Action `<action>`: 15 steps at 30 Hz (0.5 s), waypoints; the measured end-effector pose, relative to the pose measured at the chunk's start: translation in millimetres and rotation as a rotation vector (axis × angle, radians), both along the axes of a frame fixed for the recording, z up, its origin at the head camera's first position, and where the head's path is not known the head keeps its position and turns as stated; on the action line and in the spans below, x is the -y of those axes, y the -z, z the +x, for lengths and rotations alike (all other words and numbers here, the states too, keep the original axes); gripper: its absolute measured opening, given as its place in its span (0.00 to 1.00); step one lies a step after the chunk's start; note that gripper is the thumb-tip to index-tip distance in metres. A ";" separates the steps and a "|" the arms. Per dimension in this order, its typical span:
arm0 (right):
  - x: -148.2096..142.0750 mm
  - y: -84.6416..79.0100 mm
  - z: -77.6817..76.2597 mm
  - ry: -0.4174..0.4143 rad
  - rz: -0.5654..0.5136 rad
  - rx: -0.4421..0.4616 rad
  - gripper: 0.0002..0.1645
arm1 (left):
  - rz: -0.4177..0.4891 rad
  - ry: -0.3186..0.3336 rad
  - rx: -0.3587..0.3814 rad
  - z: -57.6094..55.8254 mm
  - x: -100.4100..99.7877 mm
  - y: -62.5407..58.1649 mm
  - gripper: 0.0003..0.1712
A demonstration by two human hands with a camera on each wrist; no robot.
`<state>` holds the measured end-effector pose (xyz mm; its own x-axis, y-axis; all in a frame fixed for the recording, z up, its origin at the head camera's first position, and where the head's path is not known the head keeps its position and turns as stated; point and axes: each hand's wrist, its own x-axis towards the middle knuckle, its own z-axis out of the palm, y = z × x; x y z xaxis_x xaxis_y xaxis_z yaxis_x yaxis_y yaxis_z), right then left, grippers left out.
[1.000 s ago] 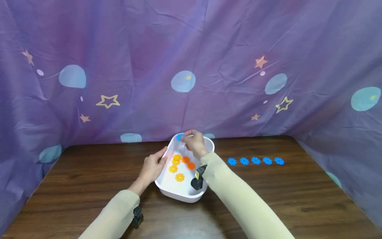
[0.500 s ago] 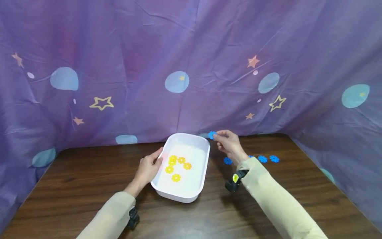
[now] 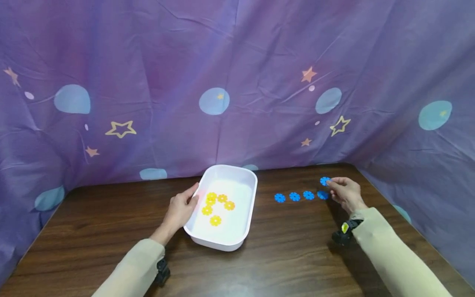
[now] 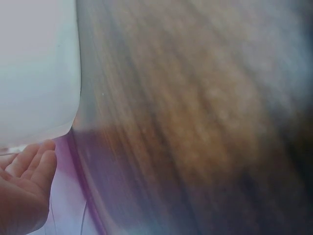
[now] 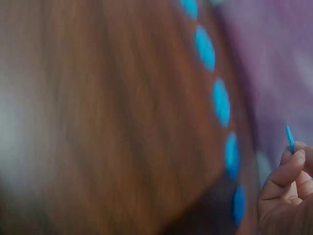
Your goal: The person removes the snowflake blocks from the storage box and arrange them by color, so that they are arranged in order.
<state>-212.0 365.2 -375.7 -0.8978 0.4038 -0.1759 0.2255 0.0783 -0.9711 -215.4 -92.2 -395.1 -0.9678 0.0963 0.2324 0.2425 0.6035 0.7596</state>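
Between the thumb and fingers of my right hand (image 3: 346,194) is a blue snowflake-shaped disc (image 3: 325,181), held above the table. Below it a row of several similar blue discs (image 3: 294,196) lies flat; the hand hides the row's right end in the head view. The right wrist view shows the held blue disc (image 5: 290,138) edge-on, clear of the row. My left hand (image 3: 180,209) holds the left side of a white plastic tub (image 3: 223,243), its fingers against the outer wall. Several yellow-orange notched discs (image 3: 215,220) lie inside, toward the tub's left.
The dark wooden table (image 3: 111,231) runs back to a purple curtain (image 3: 178,82) printed with stars and planets. Black wrist cameras (image 3: 342,236) sit on both wrists.
My right hand has lifted the blue disc out of the tub and carried it right, over the far end of the blue row. The left hand has stayed at the tub.
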 end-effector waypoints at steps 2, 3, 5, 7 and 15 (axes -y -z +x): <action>-18.0 7.0 4.1 0.035 -0.023 -0.026 0.09 | 0.000 -0.001 -0.006 -0.9 0.3 0.5 0.25; -25.8 10.0 5.7 0.054 -0.015 -0.023 0.09 | 0.000 -0.002 -0.007 -1.4 0.4 0.8 0.25; -38.5 14.9 9.0 0.083 0.012 -0.006 0.09 | 0.000 -0.001 -0.007 -1.9 0.5 1.0 0.25; -47.0 17.5 11.8 0.103 -0.006 -0.004 0.09 | -0.007 0.000 -0.001 -1.9 0.5 0.9 0.25; -61.4 15.7 18.4 0.142 0.056 0.078 0.08 | -0.007 0.009 0.036 -1.0 0.2 -0.6 0.25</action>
<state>-193.6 426.6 -391.3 -0.8157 0.5364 -0.2164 0.3124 0.0936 -0.9453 -216.5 -92.4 -394.5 -0.9746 0.1067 0.1967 0.2205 0.6070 0.7635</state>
